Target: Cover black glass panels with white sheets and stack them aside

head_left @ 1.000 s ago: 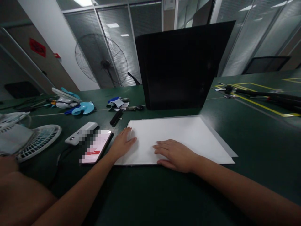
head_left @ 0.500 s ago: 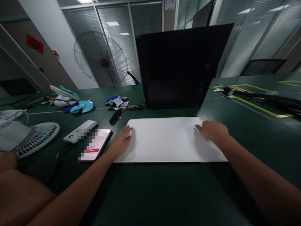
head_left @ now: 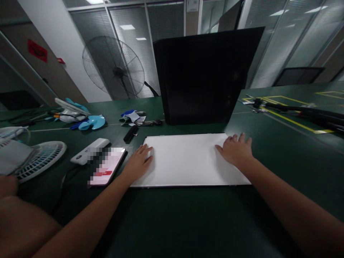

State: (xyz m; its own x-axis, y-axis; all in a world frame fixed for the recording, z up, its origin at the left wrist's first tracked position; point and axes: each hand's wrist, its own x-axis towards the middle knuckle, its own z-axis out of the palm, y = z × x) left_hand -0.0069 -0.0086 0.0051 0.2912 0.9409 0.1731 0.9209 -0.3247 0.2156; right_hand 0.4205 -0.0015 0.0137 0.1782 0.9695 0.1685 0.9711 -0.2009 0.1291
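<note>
A flat white rectangular panel (head_left: 185,161) with a thin dark edge lies on the green table before me. My left hand (head_left: 139,162) rests over its left edge, fingers outstretched and thumb on the white face. At the opposite side my right hand (head_left: 236,148) is spread across the right edge, thumb over the white surface and fingertips raised a little. Neither hand is wrapped round anything. Behind the white panel, a large black panel (head_left: 204,79) stands upright, leaning slightly.
Left of the panel lie a phone (head_left: 109,167) with a lit screen, a white power bank (head_left: 90,152) and a black object (head_left: 130,134). White fan grilles (head_left: 43,156) and blue blades (head_left: 92,122) are farther left. Another person's arm (head_left: 21,225) enters lower left.
My right hand has shifted slightly left, and its fingers, bent over the edge before, are now spread. My left hand stays at the left edge. The whole view has drifted a little.
</note>
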